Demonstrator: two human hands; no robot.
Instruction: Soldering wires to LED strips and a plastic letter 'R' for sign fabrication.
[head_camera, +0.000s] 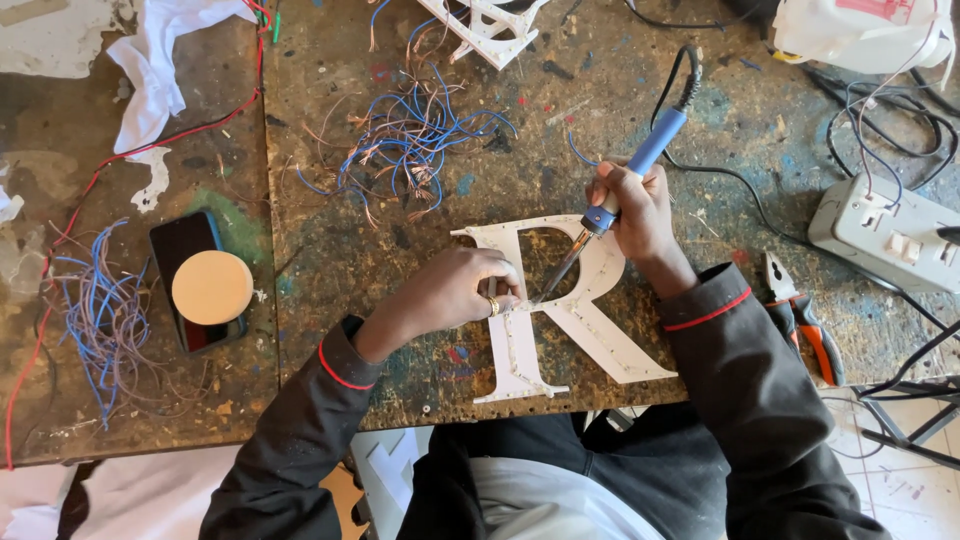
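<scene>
The letter-shaped piece (560, 320) is off-white with rows of small dots along its edges. The soldering iron (640, 165) has a blue handle and black cord. The tabletop (400, 350) is brown, speckled with blue, green and red paint. The loose wires (410, 135) are blue and copper. The sleeves (740, 380) are black with red trim. The pliers (805, 320) have orange-and-black grips.

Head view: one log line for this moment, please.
left hand: pressing on white letter piece | right hand: holds blue soldering iron, tip at letter | pliers: idle on workbench
</scene>
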